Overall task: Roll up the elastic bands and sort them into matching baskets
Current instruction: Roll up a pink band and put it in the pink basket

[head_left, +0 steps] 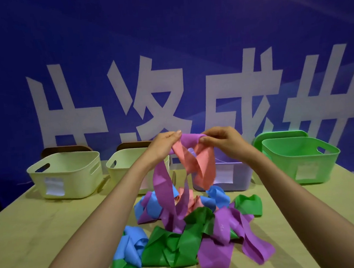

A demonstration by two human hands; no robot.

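A tangled pile of elastic bands (191, 229) in blue, green, purple and pink lies on the table in front of me. Both hands are raised above it. My left hand (164, 145) and my right hand (222, 140) each pinch one end of a purple band (190, 139) held between them. That purple band hangs down from my left hand into the pile. A pink band (195, 164) is draped over it and dangles below my hands.
Along the back of the wooden table (42, 227) stands a row of baskets: two pale yellow ones (66, 175) (121, 165), a lavender one (233, 178) partly behind the bands, and a green one (299, 158) at the right. A blue banner fills the background.
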